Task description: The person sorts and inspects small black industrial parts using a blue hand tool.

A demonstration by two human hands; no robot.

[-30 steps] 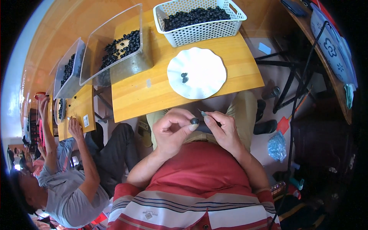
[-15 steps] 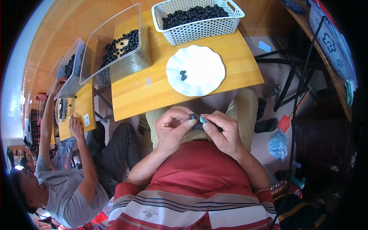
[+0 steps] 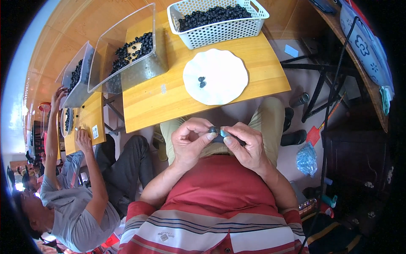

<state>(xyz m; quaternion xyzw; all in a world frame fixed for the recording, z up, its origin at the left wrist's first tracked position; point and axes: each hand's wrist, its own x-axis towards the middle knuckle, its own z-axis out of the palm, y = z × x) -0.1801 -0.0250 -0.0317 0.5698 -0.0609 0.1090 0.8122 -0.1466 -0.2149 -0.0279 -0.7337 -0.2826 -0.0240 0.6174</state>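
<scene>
Above my lap, my left hand (image 3: 189,139) pinches a small dark, round, bead-like ball (image 3: 213,129) between thumb and index finger. My right hand (image 3: 246,144) is closed on a slim dark tool (image 3: 237,139) with a light-blue part (image 3: 223,133) near its tip. That tip is close beside the ball; whether they touch I cannot tell. Beyond both hands, a white plate with a wavy rim (image 3: 228,72) rests at the front of the wooden table, and a pair of similar dark balls (image 3: 202,82) sits on its left half.
A white perforated basket (image 3: 222,37) of dark balls stands at the table's back, and a clear bin (image 3: 144,70) holds more at the left. A co-worker (image 3: 76,203) sits at my left by another small table (image 3: 84,116). A black cable (image 3: 334,97) hangs at the right.
My two hands hold nearly the same place and grip. At the left, the co-worker's far hand has shifted slightly along the side of their clear bin.
</scene>
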